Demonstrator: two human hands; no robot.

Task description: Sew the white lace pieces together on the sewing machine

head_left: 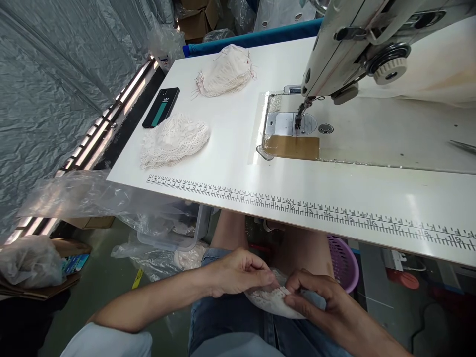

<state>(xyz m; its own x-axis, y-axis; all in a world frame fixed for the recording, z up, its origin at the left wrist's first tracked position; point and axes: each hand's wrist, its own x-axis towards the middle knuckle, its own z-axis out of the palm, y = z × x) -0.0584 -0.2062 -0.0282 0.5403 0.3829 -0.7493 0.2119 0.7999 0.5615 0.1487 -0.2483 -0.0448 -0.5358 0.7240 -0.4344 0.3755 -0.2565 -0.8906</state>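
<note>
A white lace fabric piece (273, 301) lies over my lap, just below the table edge. My left hand (241, 272) pinches its upper left edge between thumb and fingers. From the other side my right hand (312, 295) grips the lacy edge, thumb below and fingers above. Part of the piece is hidden behind both hands. On the table, two similar gathered white lace pieces rest apart from the hands: one piece (174, 141) near the front left, another piece (227, 72) farther back with loose reddish threads at its ends.
A sewing machine (357, 49) stands on the white table (230, 148) at the right, its needle over the metal plate. A printed ruler (260, 198) runs along the front edge. A dark phone (161, 107) lies at the left. Below are a clear bin (201, 228) and a purple basket (344, 263).
</note>
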